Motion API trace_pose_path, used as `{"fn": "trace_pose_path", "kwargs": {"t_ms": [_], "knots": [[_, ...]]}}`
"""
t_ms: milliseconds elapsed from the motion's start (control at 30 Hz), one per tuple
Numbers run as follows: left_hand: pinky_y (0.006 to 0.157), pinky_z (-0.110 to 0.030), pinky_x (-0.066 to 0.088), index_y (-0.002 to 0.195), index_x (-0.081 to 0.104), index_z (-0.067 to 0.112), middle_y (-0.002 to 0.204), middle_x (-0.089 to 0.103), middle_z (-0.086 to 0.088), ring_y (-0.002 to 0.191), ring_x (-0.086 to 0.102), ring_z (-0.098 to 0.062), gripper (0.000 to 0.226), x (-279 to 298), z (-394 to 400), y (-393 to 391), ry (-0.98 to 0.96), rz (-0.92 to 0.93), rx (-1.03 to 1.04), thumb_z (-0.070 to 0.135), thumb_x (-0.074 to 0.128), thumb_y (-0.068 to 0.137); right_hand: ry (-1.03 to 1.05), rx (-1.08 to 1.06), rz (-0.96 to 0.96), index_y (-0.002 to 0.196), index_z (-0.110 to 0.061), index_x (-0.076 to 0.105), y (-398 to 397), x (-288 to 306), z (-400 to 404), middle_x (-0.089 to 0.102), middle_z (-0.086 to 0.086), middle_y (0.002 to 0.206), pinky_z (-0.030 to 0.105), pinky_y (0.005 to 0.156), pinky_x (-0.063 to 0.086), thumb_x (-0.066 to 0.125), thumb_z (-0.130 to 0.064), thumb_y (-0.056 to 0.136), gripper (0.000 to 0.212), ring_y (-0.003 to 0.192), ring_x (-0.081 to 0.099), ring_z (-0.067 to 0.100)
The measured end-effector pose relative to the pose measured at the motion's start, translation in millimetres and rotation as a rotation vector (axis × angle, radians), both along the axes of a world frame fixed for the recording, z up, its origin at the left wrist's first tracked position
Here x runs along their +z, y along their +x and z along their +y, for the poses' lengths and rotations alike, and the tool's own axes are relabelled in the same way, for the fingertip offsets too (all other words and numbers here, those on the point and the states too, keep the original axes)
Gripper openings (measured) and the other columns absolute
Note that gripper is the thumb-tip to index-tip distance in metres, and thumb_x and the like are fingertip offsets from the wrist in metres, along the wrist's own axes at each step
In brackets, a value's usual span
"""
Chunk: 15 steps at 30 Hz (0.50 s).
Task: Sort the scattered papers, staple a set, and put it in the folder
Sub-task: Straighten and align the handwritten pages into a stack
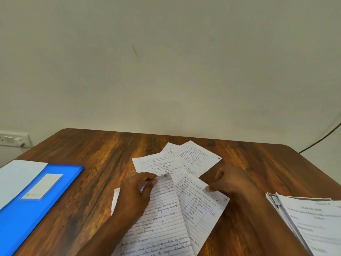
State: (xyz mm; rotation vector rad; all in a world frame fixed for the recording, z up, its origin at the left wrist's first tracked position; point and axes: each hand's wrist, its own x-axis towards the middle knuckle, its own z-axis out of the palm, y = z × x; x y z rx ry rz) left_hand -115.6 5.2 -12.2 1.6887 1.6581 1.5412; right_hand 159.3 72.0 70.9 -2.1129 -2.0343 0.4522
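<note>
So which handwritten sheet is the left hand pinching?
The near lined sheet, pinched at its top edge by the left hand. The right hand touches the tabled sheet; the far sheets lie untouched.

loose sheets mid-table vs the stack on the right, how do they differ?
The loose sheets are handwritten on ruled paper; the stack looks printed. The loose sheets lie fanned at different angles; the stack is piled together. Left hand and right hand hold loose sheets; neither touches the stack. Both are white paper on the table.

handwritten lined papers [177, 183] overlapping mid-table, closed blue folder [33, 206] lying left
</note>
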Motion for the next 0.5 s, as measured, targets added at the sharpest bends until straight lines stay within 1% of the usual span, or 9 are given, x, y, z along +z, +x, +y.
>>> {"fn": "trace_pose_path", "kwargs": {"t_ms": [33, 100, 133, 200, 233, 333, 367, 433, 500], "knots": [[0.066, -0.031, 0.054, 0.098, 0.080, 0.029, 0.092, 0.074, 0.020, 0.068, 0.066, -0.016, 0.011, -0.9, 0.6, 0.3, 0.003, 0.004, -0.005, 0.021, 0.074, 0.094, -0.066, 0.019, -0.033, 0.103, -0.030, 0.065, 3.3, -0.1, 0.2, 0.072, -0.009, 0.112, 0.027, 0.074, 0.055, 0.096, -0.050, 0.062, 0.055, 0.098, 0.069, 0.013], [0.066, -0.028, 0.053, 0.099, 0.080, 0.029, 0.092, 0.072, 0.022, 0.066, 0.066, -0.015, 0.011, -1.3, -0.1, 1.4, 0.012, 0.024, -0.012, 0.021, 0.073, 0.095, -0.149, 0.050, -0.053, 0.091, -0.031, 0.061, 4.5, -1.2, 0.7, 0.073, -0.008, 0.109, 0.026, 0.067, 0.050, 0.099, -0.051, 0.055, 0.057, 0.097, 0.070, 0.015], [0.068, -0.028, 0.053, 0.099, 0.080, 0.028, 0.093, 0.072, 0.022, 0.069, 0.067, -0.014, 0.011, -0.6, -0.6, 1.6, 0.010, 0.032, -0.012, 0.021, 0.073, 0.095, -0.174, 0.066, -0.060, 0.089, -0.030, 0.061, 3.6, -1.7, -0.1, 0.074, -0.008, 0.107, 0.026, 0.066, 0.048, 0.100, -0.049, 0.054, 0.056, 0.095, 0.071, 0.015], [0.075, -0.029, 0.055, 0.101, 0.080, 0.027, 0.096, 0.073, 0.020, 0.083, 0.069, -0.012, 0.012, 1.0, -1.5, 0.7, 0.002, 0.055, -0.001, 0.021, 0.073, 0.095, -0.215, 0.100, -0.063, 0.083, -0.025, 0.063, 0.4, -0.7, -0.8, 0.075, -0.006, 0.102, 0.027, 0.065, 0.048, 0.100, -0.046, 0.057, 0.049, 0.093, 0.070, 0.014], [0.079, -0.029, 0.055, 0.102, 0.081, 0.027, 0.097, 0.073, 0.019, 0.089, 0.069, -0.010, 0.012, 1.6, -2.0, 0.3, 0.000, 0.067, 0.007, 0.020, 0.073, 0.095, -0.230, 0.112, -0.062, 0.084, -0.023, 0.066, -1.6, -0.1, -1.4, 0.075, -0.005, 0.102, 0.029, 0.068, 0.052, 0.099, -0.044, 0.060, 0.046, 0.093, 0.070, 0.014], [0.085, -0.031, 0.056, 0.103, 0.081, 0.027, 0.100, 0.074, 0.017, 0.097, 0.068, -0.007, 0.013, 1.1, -2.2, -1.1, 0.001, 0.081, 0.012, 0.020, 0.073, 0.095, -0.200, 0.108, -0.042, 0.099, -0.018, 0.073, -5.8, -0.7, -0.2, 0.074, -0.006, 0.102, 0.036, 0.089, 0.061, 0.098, -0.036, 0.064, 0.047, 0.095, 0.070, 0.014], [0.087, -0.033, 0.057, 0.103, 0.081, 0.027, 0.100, 0.074, 0.018, 0.098, 0.067, -0.006, 0.014, 0.4, -1.9, -1.7, 0.001, 0.081, 0.014, 0.020, 0.073, 0.095, -0.185, 0.101, -0.015, 0.098, -0.018, 0.073, -5.6, -1.3, 1.2, 0.074, -0.005, 0.101, 0.038, 0.091, 0.062, 0.098, -0.033, 0.066, 0.043, 0.094, 0.070, 0.015], [0.088, -0.037, 0.058, 0.103, 0.081, 0.028, 0.100, 0.074, 0.018, 0.098, 0.067, -0.007, 0.014, -1.5, -1.6, -2.5, -0.002, 0.074, 0.023, 0.020, 0.074, 0.094, -0.209, 0.108, 0.065, 0.096, -0.017, 0.072, 0.8, 1.6, 4.0, 0.076, -0.003, 0.099, 0.036, 0.085, 0.064, 0.095, -0.024, 0.070, 0.035, 0.093, 0.073, 0.016], [0.088, -0.041, 0.058, 0.103, 0.080, 0.028, 0.100, 0.074, 0.018, 0.098, 0.068, -0.008, 0.013, -3.1, -0.6, -3.6, -0.006, 0.065, 0.030, 0.021, 0.074, 0.094, -0.339, 0.167, 0.178, 0.102, -0.014, 0.071, 14.6, 9.1, 5.1, 0.078, 0.003, 0.101, 0.035, 0.075, 0.065, 0.092, -0.016, 0.075, 0.035, 0.091, 0.077, 0.020]]}}
